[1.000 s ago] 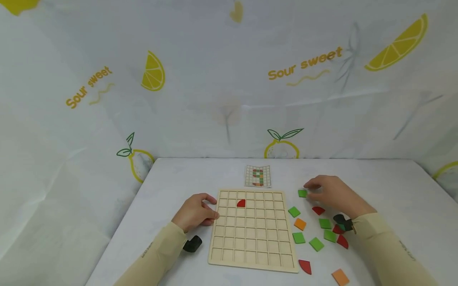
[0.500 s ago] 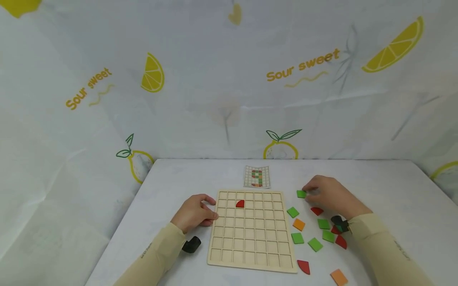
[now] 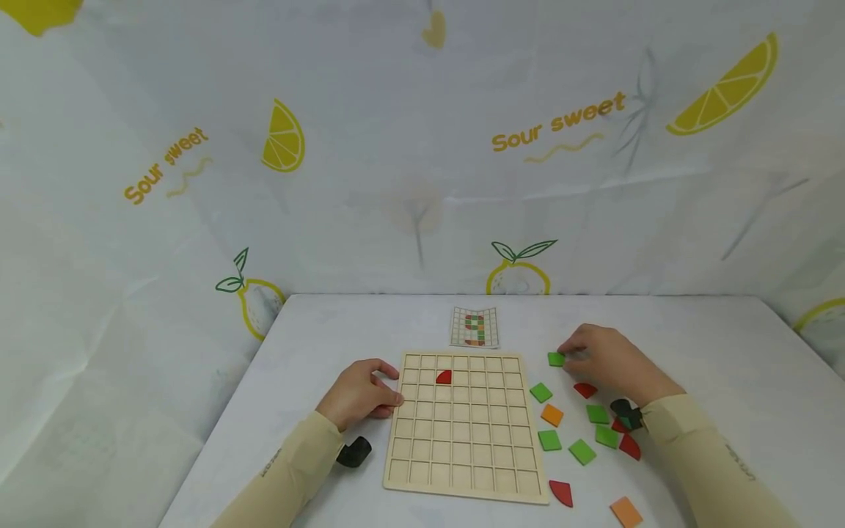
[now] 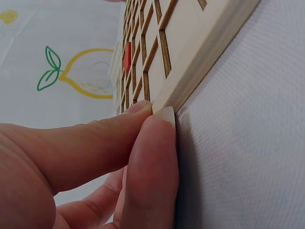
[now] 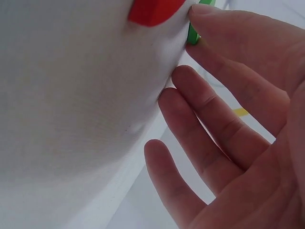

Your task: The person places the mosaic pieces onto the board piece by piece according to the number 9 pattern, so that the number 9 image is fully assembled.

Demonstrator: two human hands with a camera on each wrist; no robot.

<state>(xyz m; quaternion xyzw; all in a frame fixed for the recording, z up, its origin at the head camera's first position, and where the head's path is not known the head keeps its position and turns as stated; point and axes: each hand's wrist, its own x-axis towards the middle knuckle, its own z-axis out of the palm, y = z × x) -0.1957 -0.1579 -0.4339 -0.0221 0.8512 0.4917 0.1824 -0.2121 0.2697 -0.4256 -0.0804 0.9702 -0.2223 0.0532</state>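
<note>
While the left hand (image 3: pixel 359 394) steadies the wooden grid board (image 3: pixel 462 425) at its left edge, the right hand (image 3: pixel 607 361) is out beyond the loose pieces, at a green square tile (image 3: pixel 556 359). Left hand: thumb and forefinger nearly closed, pinching the board's rim; the other fingers bend beneath. Right hand: thumb and forefinger brought together on the tile's edge, remaining three fingers extended and spread apart. Tile lies off the board, to the right of its far right corner; whether it is raised from the bench (image 3: pixel 330 323), cannot tell.

Board flat on the bench. One red quarter-circle piece (image 3: pixel 444 377) seated in it: second row from the far edge, third column from the left. Pattern card (image 3: pixel 475 328) just past the far edge, printed with a small grid and coloured cells.

Scatter to the right of the board: green squares, orange squares, red quarter-circles. One orange tile (image 3: pixel 552 415) near the board's right side, between two greens; another orange square (image 3: pixel 626 512) well nearer the wearer. A red wedge (image 3: pixel 561 493) just beside the near right corner. Another red sector (image 3: pixel 584 390) below the right hand's palm side.
</note>
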